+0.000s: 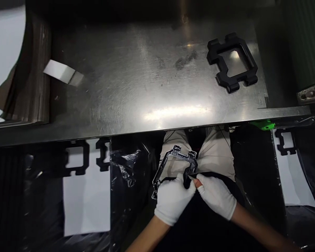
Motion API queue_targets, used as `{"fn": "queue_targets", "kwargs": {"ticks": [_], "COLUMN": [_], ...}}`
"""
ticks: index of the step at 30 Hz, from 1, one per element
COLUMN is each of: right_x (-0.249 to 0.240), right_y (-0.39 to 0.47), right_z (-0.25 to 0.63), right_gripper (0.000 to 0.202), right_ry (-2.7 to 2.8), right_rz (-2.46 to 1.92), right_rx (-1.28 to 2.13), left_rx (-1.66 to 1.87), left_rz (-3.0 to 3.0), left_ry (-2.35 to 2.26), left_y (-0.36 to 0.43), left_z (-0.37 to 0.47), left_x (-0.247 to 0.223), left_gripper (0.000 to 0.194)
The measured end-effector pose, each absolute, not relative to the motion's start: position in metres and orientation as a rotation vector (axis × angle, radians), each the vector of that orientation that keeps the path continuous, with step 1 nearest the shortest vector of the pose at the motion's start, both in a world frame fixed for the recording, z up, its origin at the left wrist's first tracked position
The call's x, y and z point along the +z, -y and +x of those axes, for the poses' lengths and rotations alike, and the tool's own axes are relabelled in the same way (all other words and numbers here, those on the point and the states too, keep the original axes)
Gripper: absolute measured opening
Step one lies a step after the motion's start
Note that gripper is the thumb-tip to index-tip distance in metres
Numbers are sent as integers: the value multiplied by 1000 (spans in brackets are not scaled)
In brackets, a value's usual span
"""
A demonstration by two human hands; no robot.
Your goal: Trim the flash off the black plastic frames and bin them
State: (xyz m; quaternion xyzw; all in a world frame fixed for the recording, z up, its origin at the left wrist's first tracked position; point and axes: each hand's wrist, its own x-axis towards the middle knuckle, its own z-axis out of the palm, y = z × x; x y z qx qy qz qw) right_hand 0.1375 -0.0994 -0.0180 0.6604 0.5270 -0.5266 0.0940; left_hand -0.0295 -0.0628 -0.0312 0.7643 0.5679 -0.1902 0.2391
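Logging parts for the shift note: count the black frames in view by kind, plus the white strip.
Thin black frame, held in left hand and right hand: 1
Thick black frame on the steel table: 1
Black frames on white sheets below: 3
White strip: 1
Total: 6

A factory workstation; scratched steel bench, black moulded frame on it, bagged parts bins beneath.

Black frame (steel table)

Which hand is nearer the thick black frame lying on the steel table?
Right. The right hand is below that thick black frame, across the table edge; the left hand is farther left, holding the thin frame.
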Motion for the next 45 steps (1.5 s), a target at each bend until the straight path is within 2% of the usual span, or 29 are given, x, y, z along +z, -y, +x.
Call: {"fn": "queue_targets", "kwargs": {"ticks": [10,20,28,32,35,39,42,45], "right_x": [-19,-10,-16,-25,-27,-13,14,45], "right_y": [98,100,102,108,112,114,99,57], "right_z": [144,136,133,139,155,196,228,242], "right_gripper": [41,44,41,38,38,49,54,52], "right_ry": [-1681,-1552,-1485,-1482,-1457,-1254,-1438,-1636], "right_rz": [1844,1916,1984,2130,2326,2373,2403,2562], "right_rx": [-1526,-1562,-1579,-1752,-2036,-2283,-2094,-1695], "left_rx": [-423,-287,-432,-460,-254,113,414,740], "left_rz": [2252,2215,2186,2082,1831,1166,783,686], "left_ry": [-1497,-1529,-1559,-1602,-1570,-1253,-1020,-804], "left_y": [68,70,72,65,50,29,5,-42], "left_z": [-37,-39,-33,-29,-41,-81,-101,-90], "left_x": [-37,-44,-40,-39,-29,10,45,66], "left_gripper": [37,36,44,43,46,58,53,41]}}
